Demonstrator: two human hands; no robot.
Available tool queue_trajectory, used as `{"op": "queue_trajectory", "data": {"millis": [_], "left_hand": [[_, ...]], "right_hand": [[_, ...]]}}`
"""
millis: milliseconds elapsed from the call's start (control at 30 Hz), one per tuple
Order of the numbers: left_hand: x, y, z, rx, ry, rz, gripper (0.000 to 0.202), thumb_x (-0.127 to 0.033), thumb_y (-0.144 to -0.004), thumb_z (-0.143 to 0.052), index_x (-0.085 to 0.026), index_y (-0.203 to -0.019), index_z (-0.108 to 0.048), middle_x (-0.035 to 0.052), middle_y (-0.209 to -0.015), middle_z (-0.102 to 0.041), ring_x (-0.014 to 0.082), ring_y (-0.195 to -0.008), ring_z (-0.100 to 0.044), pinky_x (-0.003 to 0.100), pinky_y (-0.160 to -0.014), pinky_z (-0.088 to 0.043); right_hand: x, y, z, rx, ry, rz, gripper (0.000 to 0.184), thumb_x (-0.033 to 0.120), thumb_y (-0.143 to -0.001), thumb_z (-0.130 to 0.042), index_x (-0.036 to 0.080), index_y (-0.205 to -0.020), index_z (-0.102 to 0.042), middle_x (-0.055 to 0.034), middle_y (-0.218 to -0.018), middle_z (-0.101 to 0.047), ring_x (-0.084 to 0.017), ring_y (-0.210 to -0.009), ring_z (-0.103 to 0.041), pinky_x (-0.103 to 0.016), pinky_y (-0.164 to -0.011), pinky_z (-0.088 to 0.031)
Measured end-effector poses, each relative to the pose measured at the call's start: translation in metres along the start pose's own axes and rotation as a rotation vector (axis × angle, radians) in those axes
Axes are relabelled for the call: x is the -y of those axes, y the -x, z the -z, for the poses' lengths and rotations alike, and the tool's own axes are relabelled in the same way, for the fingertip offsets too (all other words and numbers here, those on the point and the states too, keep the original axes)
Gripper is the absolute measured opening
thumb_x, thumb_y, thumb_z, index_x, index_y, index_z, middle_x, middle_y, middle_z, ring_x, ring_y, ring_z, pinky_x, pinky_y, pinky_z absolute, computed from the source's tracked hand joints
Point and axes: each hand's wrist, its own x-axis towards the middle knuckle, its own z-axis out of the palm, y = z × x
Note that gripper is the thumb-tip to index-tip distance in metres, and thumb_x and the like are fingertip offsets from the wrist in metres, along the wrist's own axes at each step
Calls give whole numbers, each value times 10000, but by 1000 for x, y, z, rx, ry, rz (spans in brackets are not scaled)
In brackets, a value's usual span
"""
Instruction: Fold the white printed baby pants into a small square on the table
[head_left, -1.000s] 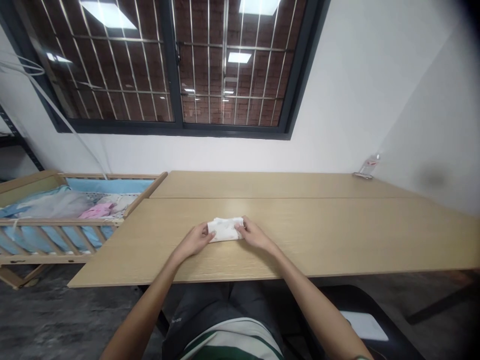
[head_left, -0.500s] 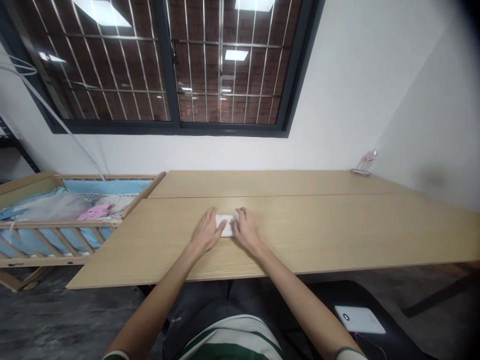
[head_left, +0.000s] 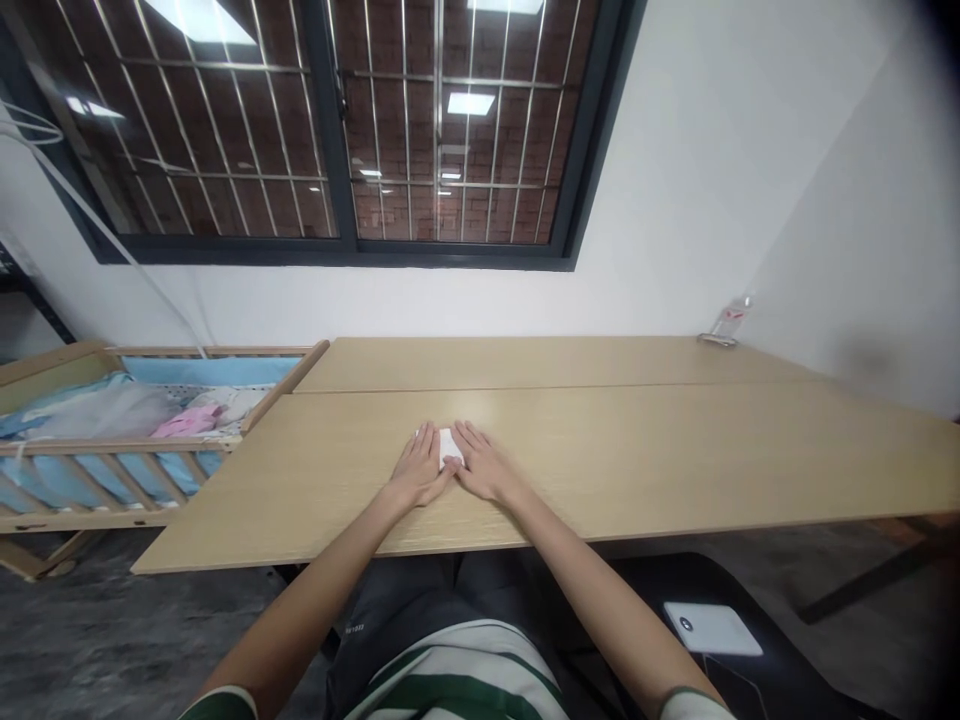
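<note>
Lying palm-down, fingers [head_left: 470, 437] straight and uncurled, two hands, left hand [head_left: 418, 470] and right hand [head_left: 484, 468], partly cover one white cloth [head_left: 448, 444] on one table [head_left: 637, 450].

Bench [head_left: 637, 450]: pale tan, fine wood grain. Cloth [head_left: 450, 443] on bench: white. Crib [head_left: 187, 441] left of bench: light tan frame, sky-blue lining [head_left: 210, 370], pink fabric [head_left: 189, 420]. Wall [head_left: 675, 200] behind bench: white. Window frame [head_left: 337, 254] above bench: dark charcoal; bars [head_left: 438, 100] silvery, brickwork [head_left: 420, 215] reddish brown. Bottle [head_left: 731, 316] at bench's back right: clear, reddish label. Below bench: floor [head_left: 97, 640] mottled dark grey; seat [head_left: 667, 575] black; phone [head_left: 716, 630] white, dark spot; trousers [head_left: 405, 595] dark grey, pale lettering; shirt [head_left: 457, 692] striped green and white.
</note>
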Motion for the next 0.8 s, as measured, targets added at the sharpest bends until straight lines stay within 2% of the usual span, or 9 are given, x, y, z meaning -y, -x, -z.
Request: {"op": "queue_trajectory", "data": {"millis": [167,300,433,533,633,700,800], "left_hand": [[5,11,1,3,-21,24,891,-674,-982,-181,-12,-1579,-163,249,-1646,-184,320,-1553,-114,464,-1238,-187],[9,19,5,22,-38,28,904,-679,-979,-166,11,-1563,-198,272,-1637,-195,337,-1548,-133,472,-1229,-192],[13,22,17,24,-57,-45,889,-684,-963,-260,-13,-1546,-264,250,-1639,-231,337,-1550,-138,468,-1229,-186],[14,23,28,41,-35,-112,815,-657,-951,-357,-90,-1534,-319,208,-1623,-313,330,-1522,-247,480,-1207,-225],[13,20,36,69,16,-81,781,-604,-919,-477,-108,-1510,-357,211,-1590,-377,341,-1473,-347,489,-1185,-258],[14,15,39,69,46,-55,755,-530,-891,-555,-109,-1493,-379,215,-1555,-431,348,-1443,-392,489,-1175,-272],[17,6,41,43,99,-33,605,-345,-860,-601,-133,-1413,-475,192,-1443,-561,334,-1358,-493,470,-1148,-311]], "right_hand": [[-7,6,2,9,-50,-55,830,647,-1004,-271,100,-1620,-168,-144,-1676,-126,-274,-1560,-87,-440,-1254,-106],[-8,9,5,-3,-105,-76,864,661,-994,-305,84,-1619,-151,-167,-1676,-106,-287,-1559,-89,-445,-1250,-135],[-6,14,11,-89,-107,38,865,608,-955,-475,97,-1605,-219,-179,-1680,-90,-308,-1556,-96,-468,-1241,-172],[-8,17,13,-109,-115,113,776,470,-909,-590,131,-1563,-348,-171,-1665,-192,-315,-1539,-179,-475,-1236,-201],[-13,14,9,-80,-163,90,746,307,-845,-614,144,-1540,-397,-164,-1624,-314,-311,-1507,-275,-483,-1229,-234],[-18,10,4,-100,-208,81,758,238,-800,-613,150,-1527,-420,-161,-1599,-368,-305,-1483,-329,-484,-1220,-262],[-27,1,-5,-210,-289,102,684,147,-766,-582,153,-1447,-522,-162,-1515,-490,-291,-1413,-440,-472,-1186,-328]]}}
